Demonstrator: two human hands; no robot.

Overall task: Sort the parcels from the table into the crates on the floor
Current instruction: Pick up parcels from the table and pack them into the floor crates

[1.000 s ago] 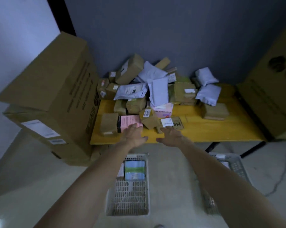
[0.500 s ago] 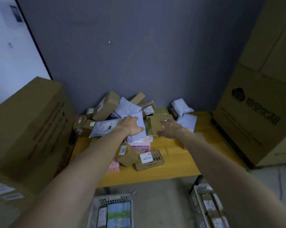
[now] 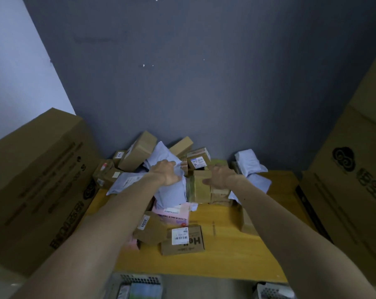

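Note:
A heap of brown boxes and white mailer bags lies on the yellow table (image 3: pixel 223 260) against the grey wall. My left hand (image 3: pixel 166 173) grips the top of a white mailer bag (image 3: pixel 172 192) in the middle of the heap. My right hand (image 3: pixel 220 176) holds a tall brown box (image 3: pixel 199 188) just right of that bag, thumb on its front face. Nearer me lie a pink box (image 3: pixel 175 214), a brown box marked 3001 (image 3: pixel 149 229) and a flat brown box with a white label (image 3: pixel 182 240).
Large cardboard cartons stand at the left (image 3: pixel 38 180) and the right (image 3: pixel 351 186) of the table. Two white crates show at the bottom edge: one at the left (image 3: pixel 137 287) with parcels in it, one at the right (image 3: pixel 273 292).
Both hands reached from the table's front edge up into the heap. The left hand took hold of the white bag and the right hand closed on the brown box. The view tilted upward.

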